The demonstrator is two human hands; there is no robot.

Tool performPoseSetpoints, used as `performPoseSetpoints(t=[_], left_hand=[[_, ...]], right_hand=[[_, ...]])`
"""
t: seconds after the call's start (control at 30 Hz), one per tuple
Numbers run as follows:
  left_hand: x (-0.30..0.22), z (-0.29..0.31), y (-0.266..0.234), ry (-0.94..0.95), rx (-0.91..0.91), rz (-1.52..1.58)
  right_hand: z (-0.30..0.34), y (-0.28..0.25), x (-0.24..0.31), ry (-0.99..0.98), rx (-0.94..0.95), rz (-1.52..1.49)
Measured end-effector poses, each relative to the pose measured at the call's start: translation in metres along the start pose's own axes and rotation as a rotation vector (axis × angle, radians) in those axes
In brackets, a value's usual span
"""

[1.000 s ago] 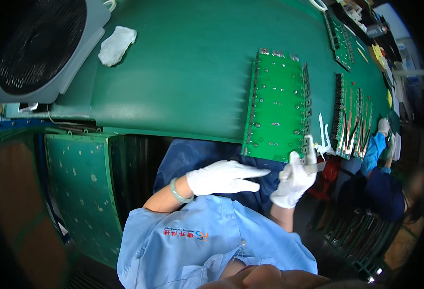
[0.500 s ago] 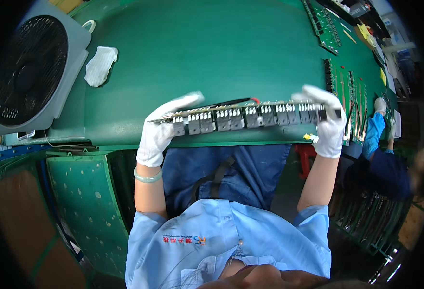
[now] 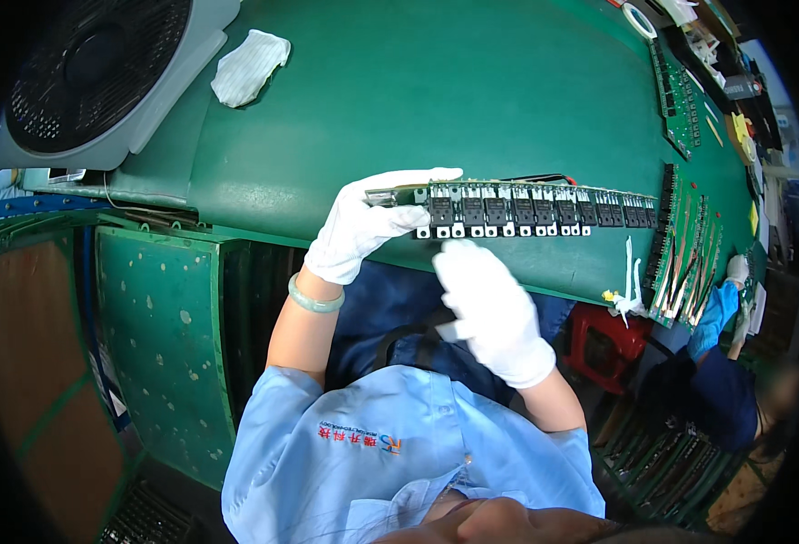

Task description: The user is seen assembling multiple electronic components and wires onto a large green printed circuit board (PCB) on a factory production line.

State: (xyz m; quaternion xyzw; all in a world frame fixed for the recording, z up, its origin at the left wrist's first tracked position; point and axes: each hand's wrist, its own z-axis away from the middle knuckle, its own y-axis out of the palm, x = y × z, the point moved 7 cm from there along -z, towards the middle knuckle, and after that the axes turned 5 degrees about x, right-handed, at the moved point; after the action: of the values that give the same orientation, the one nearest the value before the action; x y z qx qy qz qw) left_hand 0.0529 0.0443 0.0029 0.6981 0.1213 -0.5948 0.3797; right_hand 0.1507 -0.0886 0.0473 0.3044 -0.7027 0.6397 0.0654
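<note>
My white-gloved left hand (image 3: 359, 227) grips the left end of a long circuit board (image 3: 517, 210), thumb on the near side and fingers behind. The board stands on edge above the front of the green table, its row of black components with pale metal tabs facing me. A black and red wire shows along its upper edge. Just below the board's middle is my right hand (image 3: 495, 317), also in a white glove and somewhat blurred. Its fingers are stretched out, the thumb apart, with no object visible in it. Whether its fingertips touch the components, I cannot tell.
The green mat (image 3: 436, 100) covers the table. A black-and-grey fan (image 3: 100, 63) and white glove (image 3: 251, 68) are at the far left. More circuit boards (image 3: 685, 249) lie at right, near a co-worker's blue sleeve (image 3: 715, 317). A red stool (image 3: 606, 344) stands under the front edge.
My right hand has let go of the board's right end and moved left and nearer, below its middle. The left hand still holds the board, whose component face is now turned more toward me.
</note>
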Motion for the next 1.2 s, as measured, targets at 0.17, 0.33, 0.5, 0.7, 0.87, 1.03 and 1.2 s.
performPoseSetpoints(t=[0.17,0.33,0.5,0.7,0.87,1.03,1.2], left_hand=[[-0.002,0.001,0.002,0.055,0.012,-0.038],[0.003,0.002,-0.001,0.077,-0.066,-0.149],[0.005,0.003,-0.003,0.147,-0.064,-0.214],[0.001,0.003,0.002,0.091,-0.050,-0.193],[-0.001,0.004,-0.002,0.146,-0.052,-0.235],[0.000,0.003,-0.001,0.140,-0.030,-0.137],[0.007,0.006,-0.007,0.100,-0.056,-0.073]], right_hand=[[-0.024,0.031,0.006,0.026,0.190,0.052],[-0.025,0.041,-0.001,0.091,0.269,0.028],[-0.019,0.035,-0.002,0.012,0.347,-0.038],[-0.004,0.021,-0.021,0.124,0.322,0.173],[0.001,0.034,-0.014,0.037,0.327,0.285],[-0.001,0.008,-0.022,0.008,0.306,0.186],[0.007,-0.010,-0.034,0.038,0.289,0.213]])
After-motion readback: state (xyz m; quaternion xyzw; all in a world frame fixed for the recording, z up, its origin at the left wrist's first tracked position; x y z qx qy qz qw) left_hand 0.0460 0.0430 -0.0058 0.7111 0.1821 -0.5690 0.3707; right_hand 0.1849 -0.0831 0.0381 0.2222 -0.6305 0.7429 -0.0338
